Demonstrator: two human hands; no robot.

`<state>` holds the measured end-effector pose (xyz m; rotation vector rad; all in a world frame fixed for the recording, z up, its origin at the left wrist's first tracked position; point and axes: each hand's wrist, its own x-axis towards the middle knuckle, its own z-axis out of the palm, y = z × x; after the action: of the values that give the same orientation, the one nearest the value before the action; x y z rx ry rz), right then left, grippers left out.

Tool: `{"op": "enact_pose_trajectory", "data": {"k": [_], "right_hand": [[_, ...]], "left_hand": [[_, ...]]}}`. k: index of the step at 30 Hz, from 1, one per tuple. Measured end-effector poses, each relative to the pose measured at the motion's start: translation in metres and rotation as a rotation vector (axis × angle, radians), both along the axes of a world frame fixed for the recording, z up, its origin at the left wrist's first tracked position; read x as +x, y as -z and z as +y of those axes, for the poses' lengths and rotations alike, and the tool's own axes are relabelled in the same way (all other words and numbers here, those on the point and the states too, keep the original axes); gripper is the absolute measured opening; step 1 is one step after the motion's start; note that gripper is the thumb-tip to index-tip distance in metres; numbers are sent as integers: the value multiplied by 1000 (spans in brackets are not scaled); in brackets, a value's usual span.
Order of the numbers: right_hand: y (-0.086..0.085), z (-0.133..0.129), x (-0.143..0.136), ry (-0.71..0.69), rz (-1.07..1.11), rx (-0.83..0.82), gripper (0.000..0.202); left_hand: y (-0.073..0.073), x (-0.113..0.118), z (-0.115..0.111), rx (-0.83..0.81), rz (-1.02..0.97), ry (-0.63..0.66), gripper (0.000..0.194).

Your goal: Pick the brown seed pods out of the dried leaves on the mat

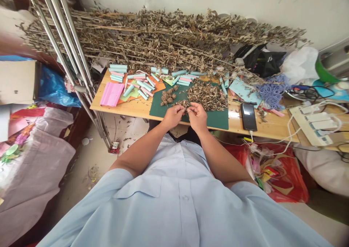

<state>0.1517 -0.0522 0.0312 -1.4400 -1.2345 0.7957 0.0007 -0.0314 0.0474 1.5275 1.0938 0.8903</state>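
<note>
My left hand (173,116) and my right hand (197,117) meet at the front of the green cutting mat (218,121). Both are closed, fingertips pinched together on a small bit of dried leaves between them. Right behind my fingers spreads a heap of crumbled dried leaves (204,96). A cluster of brown, rough balls (168,95) lies on the mat behind my left hand. What exactly sits inside each pinch is partly hidden by the fingers.
Long dried plant stalks (152,36) are piled along the wall. Blue and pink paper rolls (145,85) lie left of centre near folded pink paper (111,94). To the right are a phone (249,117), purple cord (272,90) and a power strip (312,125). Metal poles (73,58) stand left.
</note>
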Motion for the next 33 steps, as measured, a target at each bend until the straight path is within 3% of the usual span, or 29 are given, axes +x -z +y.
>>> {"op": "enact_pose_trajectory", "data": {"k": [8,15,33], "right_hand": [[4,-1,0,-30,-101,47,38],[-3,-7,-1,-25,-275,110,35],[4,-4,-3,41,-299,125,34]], "left_hand": [[2,1,1,-6,8,-21,20],[2,2,1,36,52,-40,17],[5,2,3,70,39,-33,15]]}}
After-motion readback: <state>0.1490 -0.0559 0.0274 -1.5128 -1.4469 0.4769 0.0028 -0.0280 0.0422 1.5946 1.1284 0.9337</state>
